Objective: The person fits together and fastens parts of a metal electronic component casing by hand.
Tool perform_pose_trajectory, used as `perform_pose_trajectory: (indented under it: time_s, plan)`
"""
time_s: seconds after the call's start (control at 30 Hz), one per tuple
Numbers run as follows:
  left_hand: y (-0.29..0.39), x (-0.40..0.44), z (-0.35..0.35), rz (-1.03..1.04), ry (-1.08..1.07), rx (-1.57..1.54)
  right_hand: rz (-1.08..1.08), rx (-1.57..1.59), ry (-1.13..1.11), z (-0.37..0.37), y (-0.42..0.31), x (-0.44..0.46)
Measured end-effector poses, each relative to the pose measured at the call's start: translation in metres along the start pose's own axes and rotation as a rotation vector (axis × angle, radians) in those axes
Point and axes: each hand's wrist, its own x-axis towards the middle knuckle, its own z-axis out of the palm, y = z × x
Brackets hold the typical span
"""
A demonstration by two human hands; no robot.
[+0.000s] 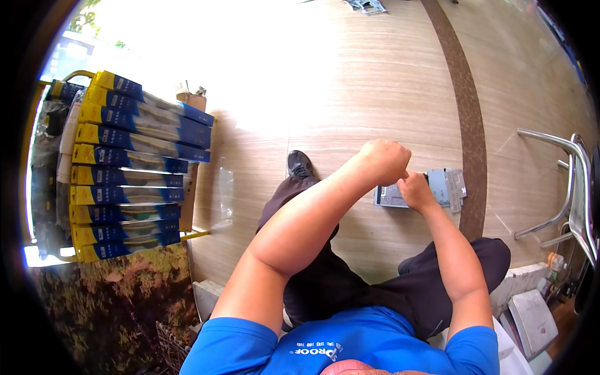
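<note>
My left hand (386,159) is closed in a fist, back upward, above a flat grey metal casing (447,185) on the floor. What it grips, if anything, is hidden. Just below and to the right, close against it, my right hand (416,190) has its fingers drawn together over the middle of the casing. Something small may be between those fingers; I cannot make it out. The casing has small holes and slots, and its right end sticks out past my right hand. Part of its middle is covered by my hands.
On the left, a yellow rack (79,74) holds several blue and yellow long packages (125,175). A chrome-legged chair (574,187) stands at the right. Metal parts (367,6) lie on the far floor. A white box (534,320) sits at lower right. My shoe (300,165) is left of the casing.
</note>
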Motion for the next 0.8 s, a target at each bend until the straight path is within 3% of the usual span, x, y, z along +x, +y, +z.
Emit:
perform_pose_trajectory:
  time_s: [0.27,0.5,0.8]
  plan:
    - [0.000,-0.005,-0.006,0.014,-0.061,0.003,0.138,0.021,0.081,-0.002,-0.002,0.000]
    - [0.000,-0.006,-0.008,0.045,-0.039,-0.001,-0.022,-0.021,0.031,-0.001,0.002,0.001]
    - [0.002,-0.001,-0.005,0.006,-0.056,0.008,0.024,0.040,0.037,-0.003,0.000,0.000]
